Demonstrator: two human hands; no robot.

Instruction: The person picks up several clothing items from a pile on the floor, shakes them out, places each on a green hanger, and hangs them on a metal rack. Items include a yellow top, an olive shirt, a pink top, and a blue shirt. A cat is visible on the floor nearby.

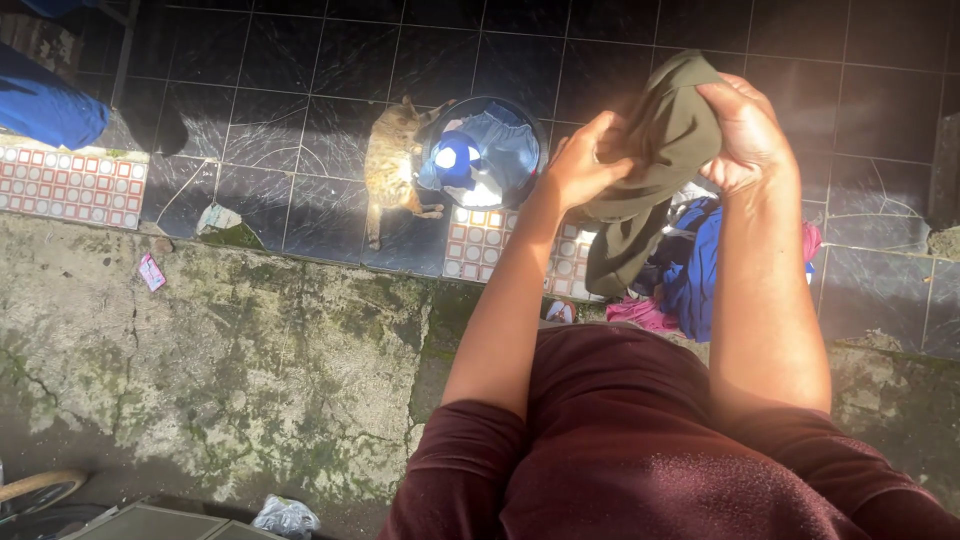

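Olive garment (655,170) above dark glossy tiles (330,70) and mossy concrete (250,350).

We hold both bare forearms raised ahead of our chest, elbows bent. Our left hand (583,165) is cupped, its fingers curled in a closed grip, thumb up. Our right hand (745,135) sits slightly higher, knuckles up, fingers clenched in a tight grip. The hands are near each other.
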